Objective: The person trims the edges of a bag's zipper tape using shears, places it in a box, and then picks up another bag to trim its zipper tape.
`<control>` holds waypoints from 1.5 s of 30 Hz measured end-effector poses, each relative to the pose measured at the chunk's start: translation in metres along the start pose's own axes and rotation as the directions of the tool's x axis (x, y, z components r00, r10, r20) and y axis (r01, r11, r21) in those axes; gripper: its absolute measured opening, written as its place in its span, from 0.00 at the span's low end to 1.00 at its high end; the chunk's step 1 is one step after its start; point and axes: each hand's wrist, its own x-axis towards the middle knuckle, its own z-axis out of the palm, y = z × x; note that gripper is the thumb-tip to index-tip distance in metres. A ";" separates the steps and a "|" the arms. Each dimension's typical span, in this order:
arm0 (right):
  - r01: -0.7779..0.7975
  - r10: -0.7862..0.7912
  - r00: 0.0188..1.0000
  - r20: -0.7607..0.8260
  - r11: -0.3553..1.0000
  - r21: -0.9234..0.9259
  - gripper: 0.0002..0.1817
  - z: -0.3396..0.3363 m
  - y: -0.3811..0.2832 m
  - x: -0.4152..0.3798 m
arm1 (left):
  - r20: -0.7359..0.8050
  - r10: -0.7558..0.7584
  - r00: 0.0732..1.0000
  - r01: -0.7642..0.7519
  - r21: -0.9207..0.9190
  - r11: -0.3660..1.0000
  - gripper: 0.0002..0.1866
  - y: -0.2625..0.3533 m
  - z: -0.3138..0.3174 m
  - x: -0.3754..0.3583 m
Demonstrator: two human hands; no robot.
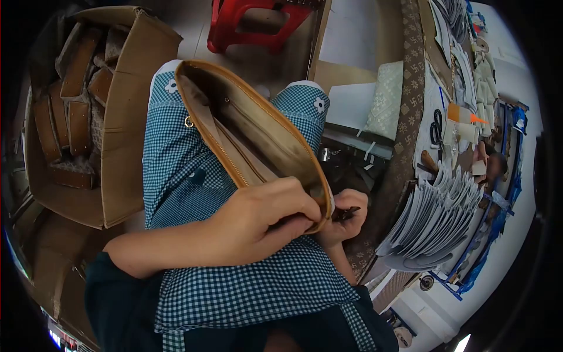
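Observation:
An open tan handbag (275, 111) with a beige lining and a zipper along its mouth lies across my lap. A small gold ring (189, 121) hangs on its side. My left hand (272, 214) pinches the near end of the bag's rim between thumb and fingers. Close beside it, my right hand (347, 217) is closed at the same corner of the bag. A small dark pointed tool (350, 212) shows between its fingers; its kind I cannot make out. Under the bag is a green-and-white checked apron (252, 287).
At left stands a cardboard box (138, 111) with several brown pieces in it. A red stool (258, 26) is ahead. Along the right, a worktable bears stacked grey-white pieces (425, 226), black scissors (436, 126) and an orange-tipped bottle (463, 115). A pale patterned cushion-like piece (385, 100) lies nearer.

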 end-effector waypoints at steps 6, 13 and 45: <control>0.168 -0.147 0.981 -0.129 0.970 0.177 0.23 0.047 0.018 0.055 | -0.140 0.062 0.988 -0.050 0.084 0.995 0.08 0.011 0.005 0.028; -0.184 0.165 0.983 0.082 0.913 0.365 0.29 0.024 0.041 0.069 | -0.053 -0.053 0.997 0.066 0.286 0.956 0.13 -0.006 0.004 0.053; -0.458 0.512 0.847 0.143 0.566 0.686 0.07 0.061 -0.040 0.089 | -0.309 -0.183 0.933 0.126 -0.196 0.973 0.16 -0.027 0.028 0.012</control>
